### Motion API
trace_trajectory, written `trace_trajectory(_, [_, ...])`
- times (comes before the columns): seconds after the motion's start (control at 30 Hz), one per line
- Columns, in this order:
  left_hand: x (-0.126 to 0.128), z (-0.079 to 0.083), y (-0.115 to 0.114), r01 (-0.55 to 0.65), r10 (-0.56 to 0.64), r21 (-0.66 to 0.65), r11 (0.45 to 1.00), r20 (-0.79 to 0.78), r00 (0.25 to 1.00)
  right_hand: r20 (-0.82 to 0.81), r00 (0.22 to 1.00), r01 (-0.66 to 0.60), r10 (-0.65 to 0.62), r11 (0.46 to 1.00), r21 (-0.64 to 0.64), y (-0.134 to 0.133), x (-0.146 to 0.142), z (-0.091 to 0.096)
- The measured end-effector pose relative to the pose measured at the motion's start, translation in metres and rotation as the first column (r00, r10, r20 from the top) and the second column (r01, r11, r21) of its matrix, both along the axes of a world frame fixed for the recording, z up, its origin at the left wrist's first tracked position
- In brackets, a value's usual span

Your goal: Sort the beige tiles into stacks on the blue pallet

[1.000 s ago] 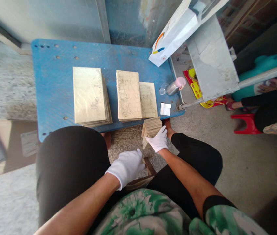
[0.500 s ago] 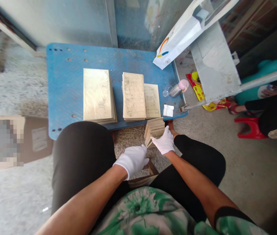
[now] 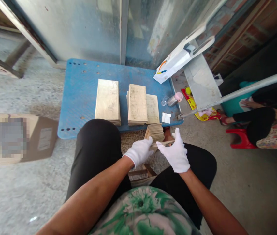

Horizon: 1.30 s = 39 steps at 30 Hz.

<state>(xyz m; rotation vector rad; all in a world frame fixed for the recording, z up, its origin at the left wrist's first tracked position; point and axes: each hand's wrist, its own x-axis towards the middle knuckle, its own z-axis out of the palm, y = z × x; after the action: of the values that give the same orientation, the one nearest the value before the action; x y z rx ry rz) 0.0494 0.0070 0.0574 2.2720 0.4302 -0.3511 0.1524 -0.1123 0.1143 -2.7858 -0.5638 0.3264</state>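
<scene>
One thin pale board [image 3: 166, 142], seen almost edge-on, sits between the person's gloved hands, on the near side of a blue table [image 3: 76, 98]. The left hand [image 3: 138, 152] pinches its left end. The right hand [image 3: 175, 152] is spread, thumb and fingers wide apart around the board's right part; whether it touches the board, I cannot tell. Just beyond the hands, a row of leaning boards [image 3: 156, 131] stands near the table's near edge. On the table, from left to right, are a large stack [image 3: 107, 99], a middle stack [image 3: 138, 101], a lower stack [image 3: 153, 109] just beside it, folded white paper [image 3: 166, 117] and a pink-capped bottle [image 3: 172, 102]. A white bag [image 3: 174, 65] occupies the far right corner.
</scene>
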Motion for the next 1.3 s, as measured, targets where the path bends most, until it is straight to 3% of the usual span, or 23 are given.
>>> trace_trajectory(0.1, [-0.002, 0.006, 0.003, -0.052, 0.052, -0.124, 0.991, 0.0, 0.999, -0.007, 0.999, -0.032, 0.032, 0.997, 0.065, 0.008, -0.011, 0.015])
trace_trajectory(0.2, [-0.003, 0.012, 0.006, -0.122, 0.119, -0.221, 0.968, -0.027, 0.993, -0.001, 0.999, -0.046, 0.047, 0.991, 0.124, 0.014, -0.015, 0.018])
trace_trajectory(0.3, [-0.004, 0.012, 0.008, -0.179, 0.175, -0.259, 0.949, -0.04, 0.984, -0.01, 0.999, -0.044, 0.048, 0.968, 0.245, 0.014, -0.007, 0.009])
trace_trajectory(0.43, [-0.003, 0.01, 0.01, -0.307, 0.296, -0.364, 0.879, -0.088, 0.951, -0.065, 0.997, -0.008, 0.035, 0.928, 0.373, 0.003, 0.008, -0.012])
trace_trajectory(0.53, [0.0, 0.013, 0.013, -0.43, 0.438, -0.475, 0.768, -0.1, 0.893, -0.056, 0.997, -0.029, 0.048, 0.955, 0.296, -0.006, 0.007, -0.027])
trace_trajectory(0.67, [0.002, 0.019, 0.016, -0.454, 0.58, -0.742, 0.493, -0.108, 0.808, -0.109, 0.985, -0.112, 0.132, 0.979, 0.169, -0.009, -0.011, -0.043])
trace_trajectory(0.73, [0.003, 0.02, 0.015, -0.447, 0.593, -0.797, 0.407, -0.142, 0.793, -0.15, 0.973, -0.143, 0.173, 0.971, 0.194, -0.005, -0.02, -0.048])
trace_trajectory(0.97, [0.002, 0.021, 0.014, -0.411, 0.501, -0.836, 0.365, -0.196, 0.843, -0.231, 0.96, -0.116, 0.156, 0.977, 0.179, 0.01, -0.029, -0.054])
trace_trajectory(1.3, [0.005, 0.013, 0.014, -0.442, 0.539, -0.842, 0.308, -0.228, 0.811, -0.326, 0.942, -0.035, 0.083, 0.988, 0.15, 0.017, -0.034, -0.055])
